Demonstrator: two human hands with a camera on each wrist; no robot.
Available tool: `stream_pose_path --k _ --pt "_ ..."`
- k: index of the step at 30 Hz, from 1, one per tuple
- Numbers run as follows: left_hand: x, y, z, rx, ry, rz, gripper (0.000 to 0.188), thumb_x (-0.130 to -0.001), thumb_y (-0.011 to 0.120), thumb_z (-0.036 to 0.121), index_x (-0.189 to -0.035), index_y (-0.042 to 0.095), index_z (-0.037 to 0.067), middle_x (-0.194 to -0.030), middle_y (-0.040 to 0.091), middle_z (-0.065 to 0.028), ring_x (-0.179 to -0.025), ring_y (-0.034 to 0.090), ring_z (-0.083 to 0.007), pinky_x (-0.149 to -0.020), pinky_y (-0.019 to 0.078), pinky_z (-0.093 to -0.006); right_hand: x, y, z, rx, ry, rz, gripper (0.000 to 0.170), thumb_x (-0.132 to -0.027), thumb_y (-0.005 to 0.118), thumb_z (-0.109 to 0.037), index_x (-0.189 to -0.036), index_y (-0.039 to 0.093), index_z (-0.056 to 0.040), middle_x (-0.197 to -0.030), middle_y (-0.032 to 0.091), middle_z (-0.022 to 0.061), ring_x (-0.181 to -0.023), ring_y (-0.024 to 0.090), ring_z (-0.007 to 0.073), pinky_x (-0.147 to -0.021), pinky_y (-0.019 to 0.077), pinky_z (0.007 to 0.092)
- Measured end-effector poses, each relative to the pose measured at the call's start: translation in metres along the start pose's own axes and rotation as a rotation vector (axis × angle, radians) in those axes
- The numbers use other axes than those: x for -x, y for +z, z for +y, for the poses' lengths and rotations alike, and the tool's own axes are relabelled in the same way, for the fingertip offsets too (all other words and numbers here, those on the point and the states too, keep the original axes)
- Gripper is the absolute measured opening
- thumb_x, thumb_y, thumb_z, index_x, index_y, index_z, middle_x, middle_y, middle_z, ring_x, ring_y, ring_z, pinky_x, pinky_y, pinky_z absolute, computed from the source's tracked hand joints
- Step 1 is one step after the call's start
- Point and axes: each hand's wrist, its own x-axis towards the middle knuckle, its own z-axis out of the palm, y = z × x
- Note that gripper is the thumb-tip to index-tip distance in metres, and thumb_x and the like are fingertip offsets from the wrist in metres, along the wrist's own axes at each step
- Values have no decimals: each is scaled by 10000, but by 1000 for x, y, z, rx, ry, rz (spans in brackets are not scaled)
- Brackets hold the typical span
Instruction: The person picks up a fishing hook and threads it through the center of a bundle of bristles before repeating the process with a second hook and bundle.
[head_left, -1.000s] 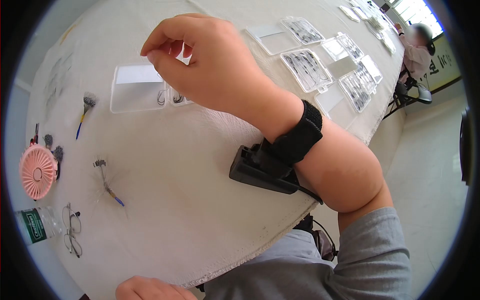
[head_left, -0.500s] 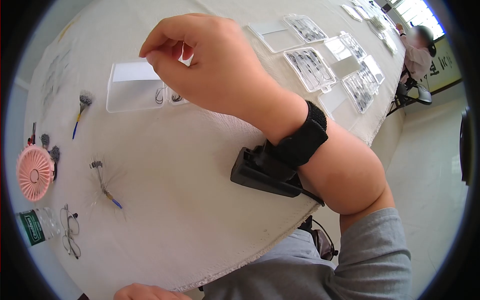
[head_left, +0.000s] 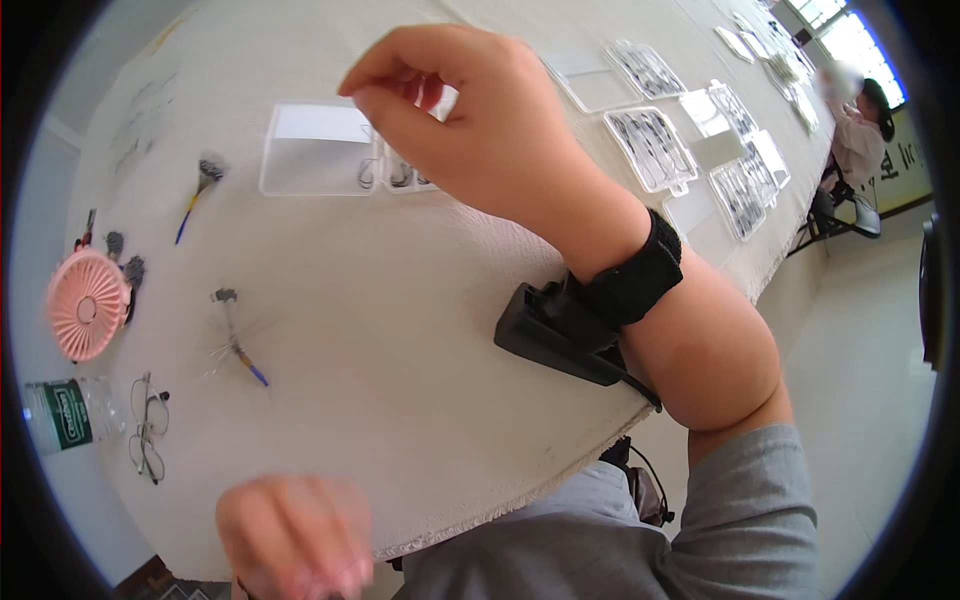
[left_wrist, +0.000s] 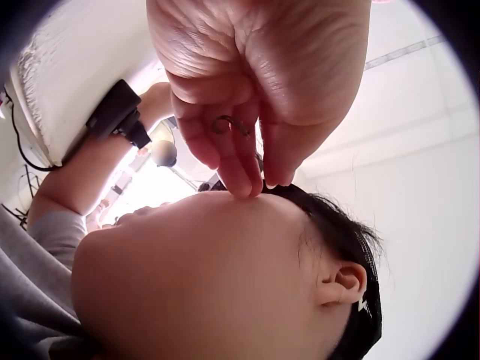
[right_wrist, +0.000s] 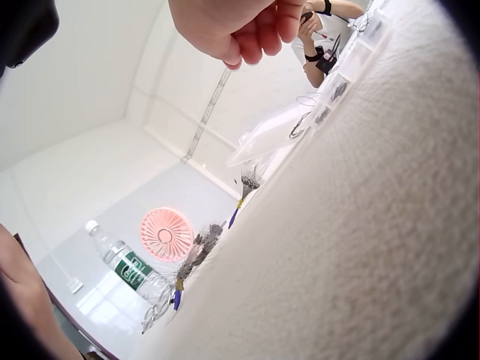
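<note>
My right hand (head_left: 460, 120) is raised over an open clear plastic box (head_left: 285, 180), its thumb and forefinger tips together and the other fingers curled. No held thing shows between those tips. The box holds small dark curved wires (head_left: 400, 175) in its compartments. Blurred at the near table edge is my left hand (head_left: 295, 530), fingers bent downward. In the left wrist view a thin dark curved wire (left_wrist: 221, 124) shows among its curled fingers, with thumb and fingertips drawn close. A wire bundle with a blue end (head_left: 240, 355) lies on the cloth between the hands.
At left are a pink fan (head_left: 88, 310), a water bottle (head_left: 70, 415), spectacles (head_left: 148, 430) and another bundle (head_left: 208, 172). Several open boxes (head_left: 650, 150) of dark pieces lie at right, and beyond them sits a person (head_left: 858, 145). A black device (head_left: 555, 335) is strapped to my right wrist.
My left hand has risen from the bottom edge further into view. The right hand keeps its pinched pose over the box, while the whole head view has shifted slightly.
</note>
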Motion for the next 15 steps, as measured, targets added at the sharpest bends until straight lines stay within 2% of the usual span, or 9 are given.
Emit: stream_pose_path --k 1,6,12,15 --pt "0 -5 -7 -86 -3 190 262 -811 718 249 -797 541 56 -815 622 -98 -722 543 -169 -659 423 -287 1 1 1 -14 -38 -12 108 -745 578 -79 -809 655 -40 -728 618 101 -669 589 255 -618 483 349" --pt "-16 -18 -13 -298 104 423 104 -861 651 133 -869 610 38 -928 624 -97 -914 567 -171 -794 448 -288 4 -2 -16 -114 -79 -209 63 -781 631 -103 -812 652 -52 -696 605 72 -628 564 200 -570 468 300" --pt "-18 -16 -7 -593 334 269 92 -878 613 57 -940 637 -7 -1028 588 -93 -933 559 -134 -839 437 -263 10 2 -23 -157 -81 -427 71 -798 650 -121 -831 664 -61 -678 615 49 -596 546 167 -576 461 276" --pt "-19 -17 -5 -653 401 249 103 -878 615 55 -948 646 -14 -1006 575 -78 -905 552 -123 -815 434 -240 15 3 -40 -258 -50 -571 78 -818 637 -106 -863 667 -49 -732 612 46 -642 547 142 -597 459 264"
